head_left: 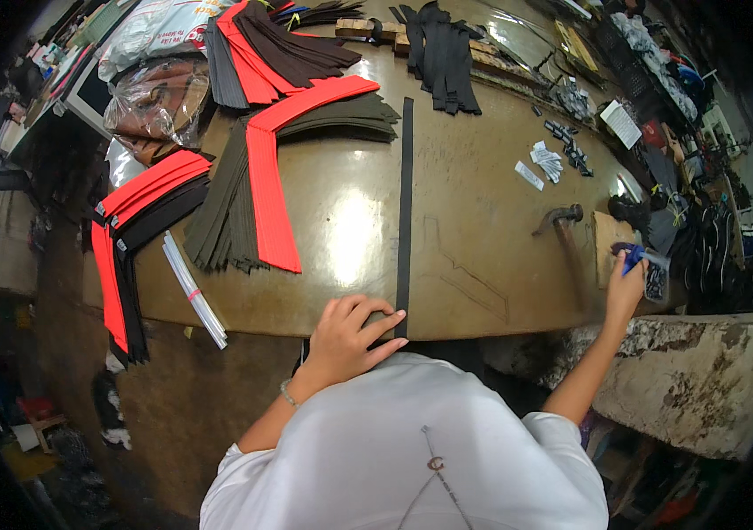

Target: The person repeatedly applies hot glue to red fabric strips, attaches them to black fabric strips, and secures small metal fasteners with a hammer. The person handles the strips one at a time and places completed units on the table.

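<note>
Brown worktop [482, 177], glossy, in a cluttered workshop. Long black strip [405, 212] lay straight across it, near end pinned under left hand [346, 340], fingers spread flat. Judged thin, limp, light; best held at the ends. Right hand [624, 287] pinched a blue bottle [635, 257]. Hammer [562, 221] nearby; red and dark strips [262, 177] stacked left.

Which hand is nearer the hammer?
Right. The right hand, holding a small blue thing, is just right of the hammer; the left hand presses the black strip at the table's near edge.
</note>
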The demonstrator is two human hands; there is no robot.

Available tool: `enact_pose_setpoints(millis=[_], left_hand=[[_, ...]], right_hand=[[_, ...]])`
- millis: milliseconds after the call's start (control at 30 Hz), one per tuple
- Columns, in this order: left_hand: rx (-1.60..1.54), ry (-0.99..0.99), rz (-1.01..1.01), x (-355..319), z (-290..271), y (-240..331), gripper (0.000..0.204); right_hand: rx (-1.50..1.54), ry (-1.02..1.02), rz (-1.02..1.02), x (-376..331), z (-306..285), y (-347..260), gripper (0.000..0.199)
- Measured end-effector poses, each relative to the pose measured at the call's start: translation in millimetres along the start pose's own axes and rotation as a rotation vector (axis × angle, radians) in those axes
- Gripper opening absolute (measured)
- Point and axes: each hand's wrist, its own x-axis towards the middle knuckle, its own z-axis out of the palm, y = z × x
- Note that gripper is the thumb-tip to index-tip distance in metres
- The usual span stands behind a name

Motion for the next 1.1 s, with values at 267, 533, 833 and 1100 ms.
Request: enact_pose_setpoints(millis=[267,533,833,1100], left_hand=[[-0.009,-0.003,-0.013,-1.5,0.3,-0.5,0.034],[-0.022,-0.006,-0.021,-0.5,-1.8,0.2,0.034],[-0.028,0.001,-0.021,-1.0,-1.0,0.0,0.034],[-0.024,-0.008,-0.017,0.5,-3.1,1.3,0.033]], right_hand=[[0.729,-0.687,-0.702,-83.4,-12.9,-157.0,0.047],[0.639,-0.787,-0.775,-83.1,10.1,-177.2,0.037],[0.625,-0.749,-0.779,-68.0,30.9,-184.2,0.039],[0.493,-0.332,-1.088,-56.2,18.3,-164.2,0.04]])
